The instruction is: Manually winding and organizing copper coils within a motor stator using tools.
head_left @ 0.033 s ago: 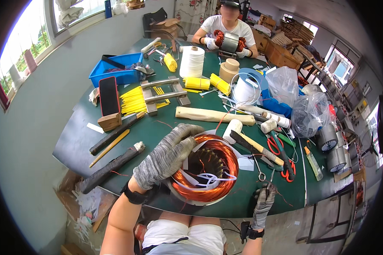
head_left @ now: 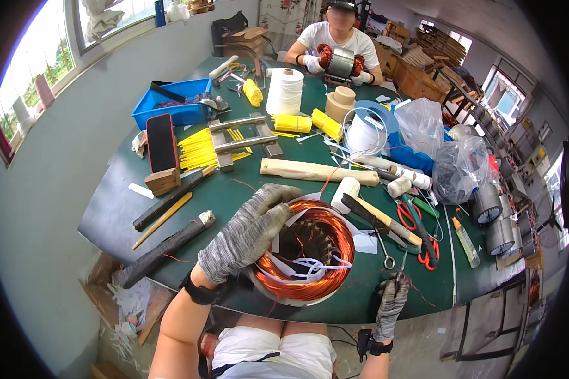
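Note:
A motor stator (head_left: 335, 268) wound with orange-brown copper wire stands near the table's front edge, its slotted bore facing up. White lacing cord (head_left: 315, 266) loops across its opening, and white paper insulation pokes out around the coils. My left hand (head_left: 250, 230), in a grey knitted glove, grips the stator's left rim with the fingers bent over the winding. At the table edge to the right, my gloved right hand (head_left: 392, 297) is closed around the end of a slim metal tool (head_left: 403, 260), mostly hidden by the fingers. Beside it lies a metal piece with a finger ring (head_left: 389, 261).
Right of the stator lie a white-headed mallet (head_left: 346, 194), a wooden-handled tool (head_left: 392, 222) and red-handled scissors (head_left: 428, 254). Black rods (head_left: 164, 252) lie left. Behind are a wooden bar (head_left: 319, 172), metal frame (head_left: 246, 142) and thread cone (head_left: 285, 93). Opposite, a person holds another stator (head_left: 340, 63).

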A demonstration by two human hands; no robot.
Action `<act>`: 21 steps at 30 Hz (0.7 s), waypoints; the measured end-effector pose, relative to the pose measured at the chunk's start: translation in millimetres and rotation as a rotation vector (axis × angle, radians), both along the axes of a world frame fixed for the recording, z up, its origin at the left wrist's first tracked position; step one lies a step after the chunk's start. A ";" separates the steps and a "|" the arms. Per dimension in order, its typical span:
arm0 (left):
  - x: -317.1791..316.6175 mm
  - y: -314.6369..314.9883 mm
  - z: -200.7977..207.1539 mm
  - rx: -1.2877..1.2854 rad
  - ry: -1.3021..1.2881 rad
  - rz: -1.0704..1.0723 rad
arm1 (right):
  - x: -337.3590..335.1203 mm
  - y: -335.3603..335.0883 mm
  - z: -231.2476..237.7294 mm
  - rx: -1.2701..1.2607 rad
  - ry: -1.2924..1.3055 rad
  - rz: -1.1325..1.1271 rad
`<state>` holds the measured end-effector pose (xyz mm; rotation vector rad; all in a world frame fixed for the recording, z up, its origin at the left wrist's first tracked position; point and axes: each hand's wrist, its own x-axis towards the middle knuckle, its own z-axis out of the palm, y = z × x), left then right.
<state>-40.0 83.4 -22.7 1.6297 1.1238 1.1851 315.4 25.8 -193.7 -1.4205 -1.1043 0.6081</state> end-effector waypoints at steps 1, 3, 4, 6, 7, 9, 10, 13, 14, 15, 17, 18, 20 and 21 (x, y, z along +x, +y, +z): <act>-0.4 0.4 -1.0 0.022 -0.014 0.007 | -0.4 0.5 -0.3 0.003 -0.007 0.014; -3.1 -1.2 -0.8 0.364 0.206 0.092 | 0.4 1.1 -1.9 -0.002 -0.008 0.017; -4.2 -3.3 -0.4 0.537 0.325 0.130 | 1.9 1.2 -3.2 0.011 0.020 0.025; -6.1 -12.2 0.6 0.660 0.415 0.110 | 5.7 1.6 -6.8 0.025 -0.037 0.058; -5.3 -19.3 0.3 0.657 0.408 0.110 | 7.6 1.8 -9.0 0.037 -0.039 0.086; -1.6 -31.4 -2.2 0.686 0.441 0.066 | 11.0 2.0 -13.7 0.003 -0.126 0.080; 0.7 -35.5 -4.2 0.668 0.468 0.062 | 12.4 2.0 -15.7 -0.031 -0.134 0.079; 8.2 -39.7 -13.1 0.675 0.502 0.105 | 15.5 1.6 -19.1 -0.019 -0.318 0.070; 9.8 -39.1 -16.0 0.718 0.479 0.129 | 16.0 1.6 -19.5 -0.003 -0.360 0.070; 11.0 -37.7 -18.8 0.736 0.454 0.155 | 16.4 1.4 -19.2 -0.006 -0.377 0.074; 11.4 -34.8 -23.1 0.769 0.417 0.174 | 16.0 1.2 -18.1 -0.006 -0.402 0.078; 11.0 -33.8 -24.4 0.782 0.408 0.168 | 15.4 0.6 -17.1 -0.004 -0.408 0.081; 10.4 -33.0 -25.9 0.796 0.387 0.157 | 13.5 -0.6 -15.4 -0.006 -0.412 0.079; 10.0 -33.2 -26.1 0.796 0.375 0.152 | 12.4 -0.9 -14.8 -0.010 -0.411 0.074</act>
